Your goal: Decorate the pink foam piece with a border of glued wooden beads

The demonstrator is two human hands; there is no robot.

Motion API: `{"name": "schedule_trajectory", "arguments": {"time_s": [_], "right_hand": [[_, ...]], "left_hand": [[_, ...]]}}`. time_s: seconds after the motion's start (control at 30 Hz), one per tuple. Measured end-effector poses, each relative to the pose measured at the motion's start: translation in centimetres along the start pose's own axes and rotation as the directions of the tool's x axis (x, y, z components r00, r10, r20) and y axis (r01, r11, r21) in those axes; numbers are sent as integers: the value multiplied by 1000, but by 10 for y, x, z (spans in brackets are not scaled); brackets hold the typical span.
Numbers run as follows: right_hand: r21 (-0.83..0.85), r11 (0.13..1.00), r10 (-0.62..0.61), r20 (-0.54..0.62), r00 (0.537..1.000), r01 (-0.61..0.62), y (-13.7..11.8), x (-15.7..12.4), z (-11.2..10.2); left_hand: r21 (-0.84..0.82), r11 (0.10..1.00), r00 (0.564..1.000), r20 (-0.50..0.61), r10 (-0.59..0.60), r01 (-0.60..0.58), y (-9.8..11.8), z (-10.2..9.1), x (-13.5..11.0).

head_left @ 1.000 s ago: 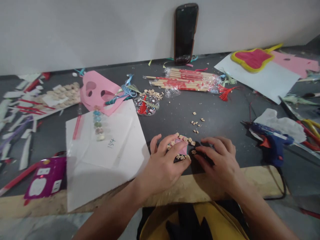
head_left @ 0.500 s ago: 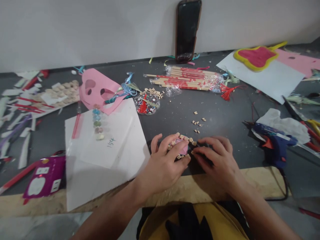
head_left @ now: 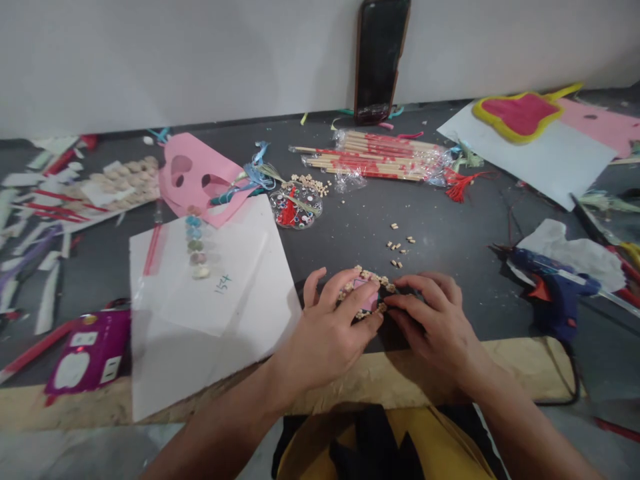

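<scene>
Near the table's front edge lies a small pink piece (head_left: 371, 297) ringed by little pale wooden bits (head_left: 373, 275). My left hand (head_left: 327, 327) rests over its left side, fingers curled round it and pressing on it. My right hand (head_left: 443, 323) is at the ring's right side, thumb and fingertips pinched against a tiny wooden bit (head_left: 383, 307) at the gap in the ring. Just beyond my hands, several loose wooden bits (head_left: 395, 246) are scattered on the dark tabletop. My fingers hide part of the pink piece.
A blue glue gun (head_left: 555, 287) lies at right with its cord over the edge. White sheets (head_left: 170, 360) and a purple power strip (head_left: 87, 350) are at left. Wrapped sticks (head_left: 380, 157), a bead-filled disc (head_left: 296, 207) and a leaning phone (head_left: 381, 63) stand or lie farther back.
My right fingertips have come in slightly, bringing the tiny wooden bit against the ring's right side. My left hand keeps its hold on the pink piece. The view has shifted a little.
</scene>
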State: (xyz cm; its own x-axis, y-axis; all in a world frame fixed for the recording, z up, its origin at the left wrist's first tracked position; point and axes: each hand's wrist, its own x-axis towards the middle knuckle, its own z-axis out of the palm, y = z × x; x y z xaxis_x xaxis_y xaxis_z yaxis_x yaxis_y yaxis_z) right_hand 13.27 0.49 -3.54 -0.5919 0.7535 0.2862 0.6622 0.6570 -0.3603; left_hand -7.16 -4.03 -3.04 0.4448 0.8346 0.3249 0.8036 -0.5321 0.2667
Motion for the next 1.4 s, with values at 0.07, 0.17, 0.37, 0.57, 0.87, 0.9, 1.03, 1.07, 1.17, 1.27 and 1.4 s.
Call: {"name": "schedule_trajectory", "arguments": {"time_s": [0.07, 0.17, 0.37, 0.57, 0.87, 0.9, 1.03, 1.07, 1.17, 1.27, 1.4], "right_hand": [[-12, 1000, 3, 12, 1000, -3, 0, -1, 0], [-22, 1000, 11, 27, 1000, -10, -1, -1, 0], [-42, 999, 5, -1, 1000, -5, 1, 2, 2], [-37, 999, -16, 20, 1000, 17, 1, 4, 2], [-49, 999, 15, 39, 999, -13, -2, 4, 1], [-44, 999, 15, 36, 999, -13, -1, 3, 1], [-24, 1000, 2, 11, 1000, -1, 3, 2, -4], [-19, 1000, 3, -4, 1000, -3, 4, 2, -5], [-33, 999, 35, -45, 998, -36, 9, 3, -7], [-86, 993, 83, -49, 995, -87, 11, 5, -6], [-148, 983, 105, -36, 994, -109, 12, 6, 0]], "left_hand": [[10, 1000, 1000, 3, -1, 1, 0, 0, 0], [25, 1000, 1000, 12, -10, 9, 1, -1, 0], [31, 999, 1000, 6, 7, -8, -1, 0, 0], [33, 999, 1000, 18, -3, 2, -1, -1, 0], [19, 1000, 1000, 15, -14, 13, 1, -1, 0], [22, 1000, 1000, 15, -14, 14, 1, -1, 0], [32, 999, 1000, 21, -3, 3, 0, -2, 0], [29, 1000, 1000, 18, 2, -3, 0, -1, 0], [11, 1000, 1000, 10, 6, -6, -1, 0, -1], [1, 1000, 1000, 8, 7, -7, -1, 0, -1], [6, 1000, 1000, 22, 10, -10, -1, -1, -1]]}}
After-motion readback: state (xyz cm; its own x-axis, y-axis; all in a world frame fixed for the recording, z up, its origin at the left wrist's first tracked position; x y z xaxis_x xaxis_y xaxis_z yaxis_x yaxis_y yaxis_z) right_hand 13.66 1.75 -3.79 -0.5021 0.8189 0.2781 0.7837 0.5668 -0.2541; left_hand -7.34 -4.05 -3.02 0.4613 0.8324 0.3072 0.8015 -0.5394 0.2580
